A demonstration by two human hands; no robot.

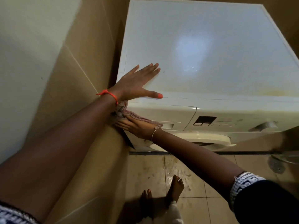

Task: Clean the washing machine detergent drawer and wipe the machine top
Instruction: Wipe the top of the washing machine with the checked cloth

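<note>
Left hand [135, 82] on machine top [210, 46]

One washing machine [210, 50], one cloth [129, 114], two hands [134, 84] [139, 127], two feet [175, 186] [146, 201]

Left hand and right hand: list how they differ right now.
The left hand lies flat on the machine top, fingers spread; the right hand is lower, at the drawer front. The left hand holds nothing; the right hand presses a cloth. The left wrist wears an orange band, the right a silver chain. Both touch the washing machine.
</note>
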